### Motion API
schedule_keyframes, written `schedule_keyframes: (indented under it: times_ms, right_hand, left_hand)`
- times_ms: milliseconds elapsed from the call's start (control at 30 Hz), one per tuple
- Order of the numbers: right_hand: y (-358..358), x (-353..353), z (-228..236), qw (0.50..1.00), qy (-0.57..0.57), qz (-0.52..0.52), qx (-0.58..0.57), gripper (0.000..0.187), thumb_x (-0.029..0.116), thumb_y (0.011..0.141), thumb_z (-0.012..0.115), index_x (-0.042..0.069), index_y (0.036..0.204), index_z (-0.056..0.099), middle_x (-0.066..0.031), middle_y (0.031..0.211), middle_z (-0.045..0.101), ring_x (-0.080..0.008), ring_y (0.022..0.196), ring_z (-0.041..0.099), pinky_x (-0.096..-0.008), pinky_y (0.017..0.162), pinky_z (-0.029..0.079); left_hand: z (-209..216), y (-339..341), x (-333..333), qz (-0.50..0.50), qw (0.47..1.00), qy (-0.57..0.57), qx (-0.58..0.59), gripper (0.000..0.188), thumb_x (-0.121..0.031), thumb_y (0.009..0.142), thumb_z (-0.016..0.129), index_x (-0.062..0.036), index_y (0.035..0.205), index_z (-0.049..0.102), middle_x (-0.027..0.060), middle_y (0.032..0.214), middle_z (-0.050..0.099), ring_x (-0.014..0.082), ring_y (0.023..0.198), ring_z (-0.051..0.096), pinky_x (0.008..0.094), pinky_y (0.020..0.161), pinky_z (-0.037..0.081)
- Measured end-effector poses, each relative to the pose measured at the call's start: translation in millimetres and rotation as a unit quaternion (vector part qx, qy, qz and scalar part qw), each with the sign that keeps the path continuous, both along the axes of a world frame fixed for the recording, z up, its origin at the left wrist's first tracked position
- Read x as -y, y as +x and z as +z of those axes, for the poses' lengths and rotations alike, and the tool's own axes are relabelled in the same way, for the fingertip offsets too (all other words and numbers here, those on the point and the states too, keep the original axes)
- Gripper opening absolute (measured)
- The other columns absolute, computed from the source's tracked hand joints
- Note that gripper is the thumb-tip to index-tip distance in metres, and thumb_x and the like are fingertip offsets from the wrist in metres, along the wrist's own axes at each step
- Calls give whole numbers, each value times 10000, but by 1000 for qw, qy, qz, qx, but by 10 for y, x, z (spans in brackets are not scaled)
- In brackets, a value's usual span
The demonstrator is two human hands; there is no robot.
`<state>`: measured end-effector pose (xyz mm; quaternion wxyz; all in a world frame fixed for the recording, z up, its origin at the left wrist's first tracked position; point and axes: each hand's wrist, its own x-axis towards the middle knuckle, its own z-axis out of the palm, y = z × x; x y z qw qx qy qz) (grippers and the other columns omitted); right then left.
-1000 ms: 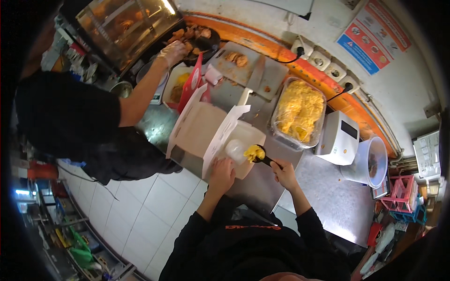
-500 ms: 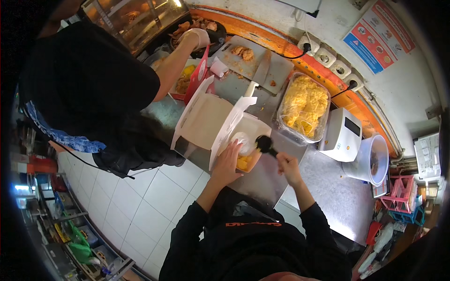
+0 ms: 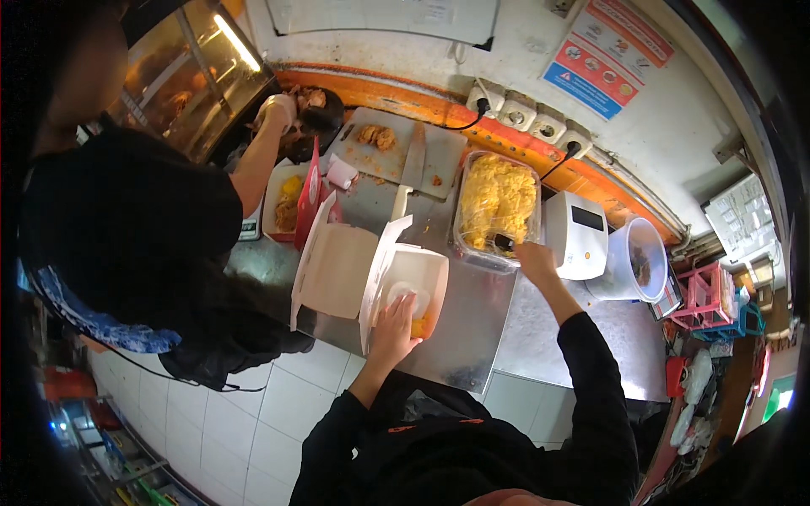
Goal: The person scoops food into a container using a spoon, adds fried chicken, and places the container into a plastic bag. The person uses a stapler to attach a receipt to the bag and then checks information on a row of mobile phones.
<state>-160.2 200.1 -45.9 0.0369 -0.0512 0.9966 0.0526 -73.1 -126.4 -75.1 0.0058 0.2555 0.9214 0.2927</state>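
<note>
An open white cardboard food box (image 3: 433, 274) stands before me at the counter's front edge. Over its near wall reaches my left hand (image 3: 393, 332); its outstretched fingers rest on a white, round, packet-like thing (image 3: 407, 293) inside. Yellow food (image 3: 418, 327) lies beside that, partly hidden by my thumb. My right hand (image 3: 537, 263) is closed round the handle of a black serving spoon (image 3: 504, 244). The spoon's head is at the near right corner of a clear plastic tub (image 3: 462, 221), heaped with yellow, scrambled-egg-like food (image 3: 502, 198).
On the left a co-worker's gloved hand (image 3: 281, 110) reaches into a dark bowl (image 3: 325, 118). A grey cutting board (image 3: 447, 148) holds fried pieces and a knife (image 3: 413, 160). To the tub's right stand a white device (image 3: 578, 240) and a translucent bucket (image 3: 620, 266).
My right hand has carried the spoon from above the box to the tub at the far right. My left hand stays at the box. The whole view has shifted.
</note>
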Motion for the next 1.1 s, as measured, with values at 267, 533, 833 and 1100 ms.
schedule_keyframes:
  times_ms: [267, 533, 833, 1100]
  right_hand:
    - [495, 340, 312, 902, -268, 1, -338, 87, 76, 665, 609, 45, 743, 587, -116, 835, 540, -268, 814, 521, -363, 705, 417]
    - [1072, -2053, 155, 722, -442, -258, -466, 164, 132, 825, 415, -2, 808, 507, -60, 770, 499, -164, 712, 466, -266, 659, 371]
    - [1056, -4661, 126, 833, -139, -360, -396, 364, 322, 844, 394, 1, 917, 549, -180, 894, 510, -335, 861, 471, -413, 739, 374]
    - [1390, -4970, -380, 801, -120, -355, -467, 375, 368, 824, 430, 56, 1009, 525, -156, 918, 528, -320, 829, 510, -432, 673, 407]
  left_hand:
    - [316, 328, -77, 43, 998, 39, 16, 825, -230, 620, 668, -7, 1263, 201, 151, 1268, 305, 305, 1181, 281, 422, 956, 224]
    - [302, 726, -510, 287, 935, 185, -92, 549, -121, 696, 575, 16, 1174, 341, 189, 1130, 428, 344, 1035, 411, 392, 881, 321]
    - [354, 1531, -1672, 457, 857, 190, -143, 464, -102, 693, 575, 0, 1112, 403, 162, 1076, 468, 312, 988, 441, 366, 844, 337]
    - [331, 1695, -2035, 433, 879, 141, -145, 471, -113, 692, 576, -21, 1118, 397, 126, 1047, 484, 293, 978, 443, 369, 826, 341]
